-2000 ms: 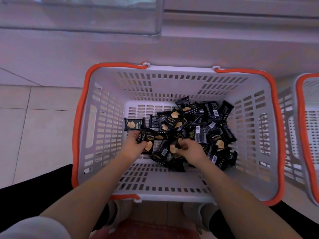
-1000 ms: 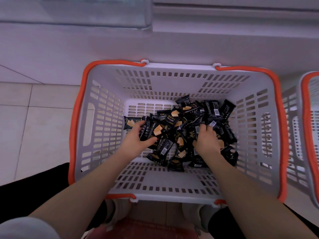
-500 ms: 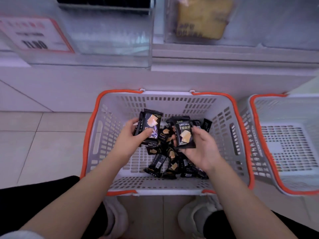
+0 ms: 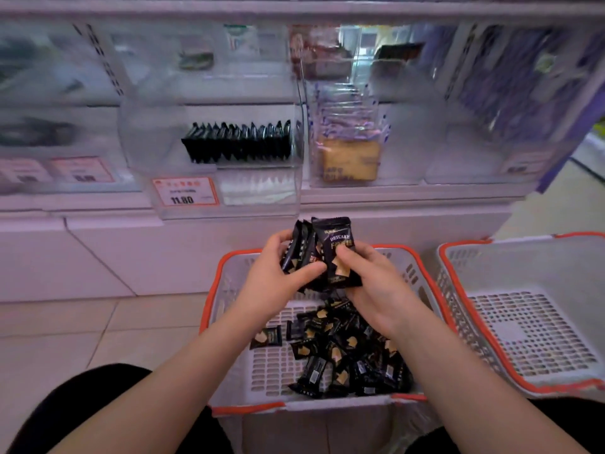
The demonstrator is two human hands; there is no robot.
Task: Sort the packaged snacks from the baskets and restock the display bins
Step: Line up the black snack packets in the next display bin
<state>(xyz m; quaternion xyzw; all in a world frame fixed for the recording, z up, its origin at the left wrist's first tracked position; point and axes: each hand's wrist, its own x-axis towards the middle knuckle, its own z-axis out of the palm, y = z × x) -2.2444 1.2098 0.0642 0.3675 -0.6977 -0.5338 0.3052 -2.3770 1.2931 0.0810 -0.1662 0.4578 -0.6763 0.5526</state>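
A small stack of black snack packets (image 4: 322, 253) is held upright above the white basket (image 4: 229, 290) with the orange rim. The stack is gripped from the left by the left hand (image 4: 275, 273), thumb across its lower front and fingers curled round its back. The front packet, printed "DRYCAKE", is pinched by the right hand (image 4: 376, 283), thumb on its face and fingers behind. The two hands are brought together on the same bundle.

On the slatted floor of the basket a loose heap of black packets (image 4: 343, 352) is seen, piled mostly toward the right and near side; one single packet (image 4: 266, 336) lies slightly apart at the left of the heap. A second white basket (image 4: 458, 290) with an orange rim stands just beside the first on the right; no packets are seen on the part of its floor that is in view.

On the shelf behind, a clear display bin (image 4: 209, 204) is partly filled with a row of black packets (image 4: 239, 144) standing on edge, pushed toward its right side. A price label (image 4: 185, 191) reading 11.80 is fixed to its front. The neighbouring clear bin (image 4: 402, 172) to the right is stocked with tan-coloured packs (image 4: 350, 158). The further bins are blurred, and their contents cannot be told.
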